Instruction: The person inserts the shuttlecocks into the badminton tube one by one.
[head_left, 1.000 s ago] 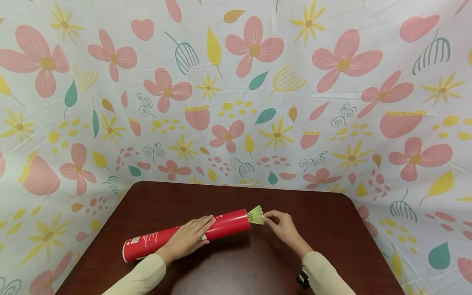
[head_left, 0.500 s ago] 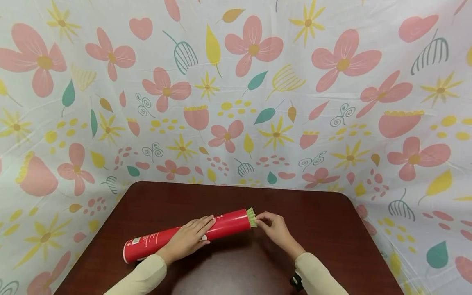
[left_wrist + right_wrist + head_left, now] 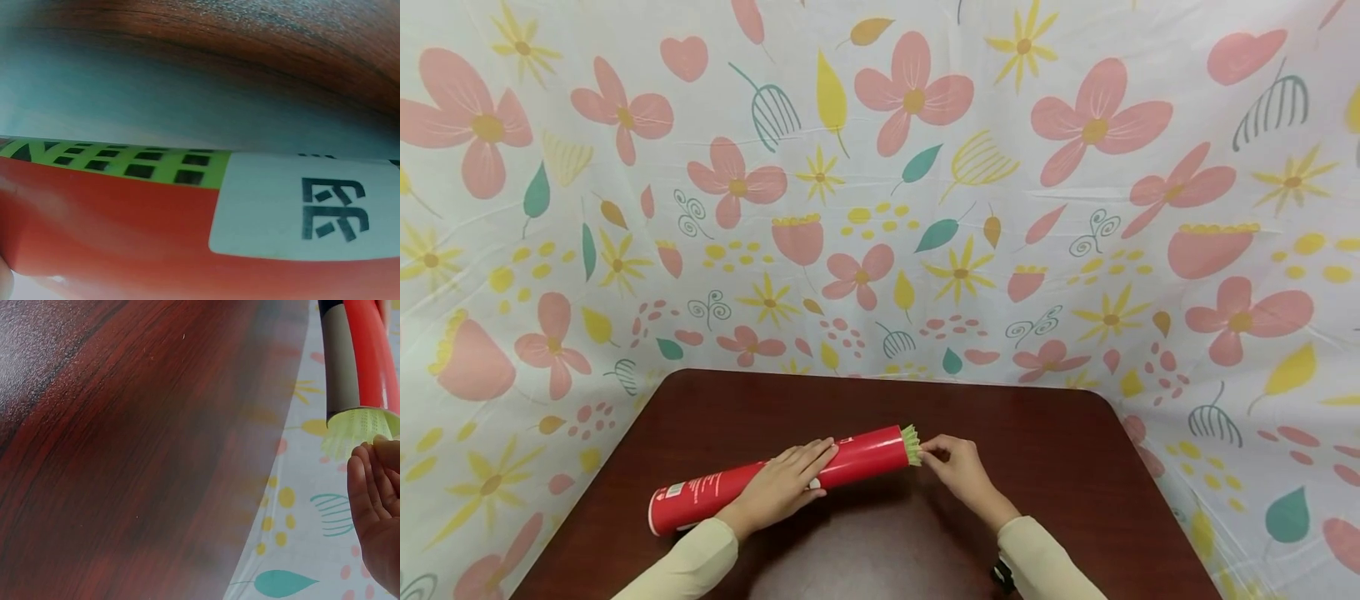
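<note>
A red shuttlecock tube [image 3: 872,454] lies slantwise on the table, its open end towards the right. My left hand [image 3: 778,490] holds its middle from above, fingers over the far side and thumb on the near side. From the open end juts the skirt rim of a yellow-green shuttlecock [image 3: 912,445]; the rest of it is hidden inside. My right hand [image 3: 962,471] pinches this rim between thumb and fingertips. The right wrist view shows the same pinch at the shuttlecock skirt [image 3: 350,428]. Close up in the left wrist view, the tube [image 3: 125,219] has a green band and a white label.
The dark brown wooden table [image 3: 1045,500] has rounded far corners. Behind it and at both sides hangs a white cloth [image 3: 880,208] printed with flowers and leaves. A black band [image 3: 1002,575] shows at the right wrist below the sleeve.
The shuttlecock has slid left, deeper into the tube, so only its rim shows now. My right hand moved left with it. My left hand and the tube stayed nearly still.
</note>
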